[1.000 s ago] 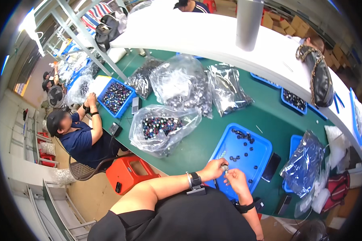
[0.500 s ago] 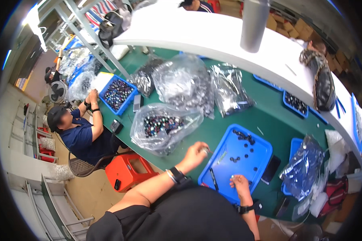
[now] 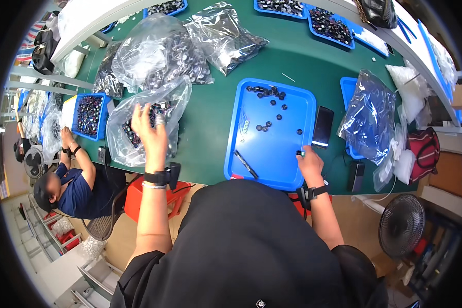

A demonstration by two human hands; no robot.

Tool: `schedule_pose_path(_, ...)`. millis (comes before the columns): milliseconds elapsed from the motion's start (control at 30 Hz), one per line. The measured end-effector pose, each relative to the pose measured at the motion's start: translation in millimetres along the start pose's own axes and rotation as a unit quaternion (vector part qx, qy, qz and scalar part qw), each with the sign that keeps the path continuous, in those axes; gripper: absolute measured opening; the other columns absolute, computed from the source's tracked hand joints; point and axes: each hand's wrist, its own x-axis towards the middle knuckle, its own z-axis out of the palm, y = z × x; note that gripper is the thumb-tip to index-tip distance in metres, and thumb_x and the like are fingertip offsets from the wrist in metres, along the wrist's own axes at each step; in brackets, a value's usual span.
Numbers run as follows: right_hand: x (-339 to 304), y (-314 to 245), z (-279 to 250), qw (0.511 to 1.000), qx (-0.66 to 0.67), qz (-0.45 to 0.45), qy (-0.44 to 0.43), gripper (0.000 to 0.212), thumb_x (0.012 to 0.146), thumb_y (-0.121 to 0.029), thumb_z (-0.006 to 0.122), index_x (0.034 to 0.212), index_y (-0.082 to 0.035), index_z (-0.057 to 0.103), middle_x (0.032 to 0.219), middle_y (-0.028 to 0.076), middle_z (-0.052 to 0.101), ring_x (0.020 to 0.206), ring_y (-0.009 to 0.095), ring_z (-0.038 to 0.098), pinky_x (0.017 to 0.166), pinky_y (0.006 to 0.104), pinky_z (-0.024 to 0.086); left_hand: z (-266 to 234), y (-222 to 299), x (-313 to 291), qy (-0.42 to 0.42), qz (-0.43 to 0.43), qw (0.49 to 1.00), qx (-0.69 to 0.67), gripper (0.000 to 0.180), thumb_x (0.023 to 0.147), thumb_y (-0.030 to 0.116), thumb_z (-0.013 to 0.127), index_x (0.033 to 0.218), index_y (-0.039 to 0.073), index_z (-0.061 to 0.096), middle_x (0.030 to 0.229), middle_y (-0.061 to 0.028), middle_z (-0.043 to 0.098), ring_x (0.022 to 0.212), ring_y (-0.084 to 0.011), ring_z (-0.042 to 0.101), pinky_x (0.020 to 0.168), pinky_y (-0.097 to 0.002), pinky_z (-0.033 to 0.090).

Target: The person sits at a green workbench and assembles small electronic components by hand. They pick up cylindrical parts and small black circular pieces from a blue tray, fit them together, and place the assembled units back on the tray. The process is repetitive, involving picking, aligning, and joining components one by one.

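Observation:
My left hand (image 3: 151, 133) is over the mouth of a clear plastic bag (image 3: 119, 115) of small dark, shiny round pieces. Its fingers are spread, with a grey cover on one fingertip. At the lower right edge of the blue tray (image 3: 277, 154), my right hand (image 3: 311, 165) pinches a small dark round piece (image 3: 300, 153) between thumb and finger. Several black round pieces (image 3: 266, 93) lie scattered in the tray's upper right part. A black pen (image 3: 246, 164) rests in its lower left part.
A phone (image 3: 323, 127) lies just right of the tray. Bulky plastic bags (image 3: 161, 51) fill the back left, and filled blue trays (image 3: 331, 28) stand at the back. To the left, a co-worker (image 3: 87, 190) sits beside another blue tray (image 3: 91, 117). A fan (image 3: 403, 226) stands lower right.
My left hand has gone from beside the tray's left edge to the bag, its fingers spreading. My right hand remains at the tray's lower right edge. The view has turned.

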Motion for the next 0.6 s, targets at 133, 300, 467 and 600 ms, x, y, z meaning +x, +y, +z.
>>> schedule_pose_path(133, 4, 2, 8, 0.994, -0.096, -0.035, -0.025, 0.030, 0.081, -0.024, 0.065, 0.106, -0.008, 0.059, 0.095, 0.013, 0.067, 0.086, 0.032, 0.064, 0.077, 0.0418, 0.048, 13, 60, -14, -0.070, 0.059, 0.991, -0.100, 0.038, 0.080, 0.001, 0.061, 0.117, 0.005, 0.057, 0.126, -0.0148, 0.052, 0.119, -0.0315, 0.044, 0.102, -0.0413, 0.031)
schedule_pose_path(300, 1, -7, 2, 0.997, -0.051, -0.057, 0.003, 0.026, 0.081, -0.025, 0.066, 0.101, -0.009, 0.063, 0.086, 0.012, 0.068, 0.080, 0.031, 0.065, 0.072, 0.0412, 0.049, 30, 111, -46, -0.281, -0.096, 0.878, -0.375, 0.028, 0.084, -0.002, 0.056, 0.112, 0.001, 0.059, 0.105, -0.0096, 0.065, 0.099, -0.0203, 0.061, 0.089, -0.0317, 0.047)
schedule_pose_path(467, -29, -85, -60, 0.979, 0.165, -0.122, 0.010, 0.024, 0.080, -0.023, 0.067, 0.098, -0.008, 0.065, 0.083, 0.013, 0.068, 0.076, 0.028, 0.067, 0.066, 0.0380, 0.051, 52, 143, -71, -0.527, -0.173, 0.685, -0.472, 0.031, 0.091, 0.009, 0.058, 0.120, -0.002, 0.055, 0.110, -0.0112, 0.064, 0.103, -0.0159, 0.059, 0.092, -0.0302, 0.046)
schedule_pose_path(600, -35, -113, -63, 0.960, 0.211, -0.182, 0.018, 0.022, 0.079, -0.021, 0.068, 0.097, -0.008, 0.065, 0.081, 0.012, 0.067, 0.070, 0.027, 0.066, 0.062, 0.0363, 0.050, 54, 159, -71, -0.551, -0.236, 0.620, -0.506, 0.036, 0.090, 0.011, 0.060, 0.122, -0.003, 0.052, 0.108, -0.0118, 0.063, 0.100, -0.0161, 0.060, 0.091, -0.0297, 0.048)
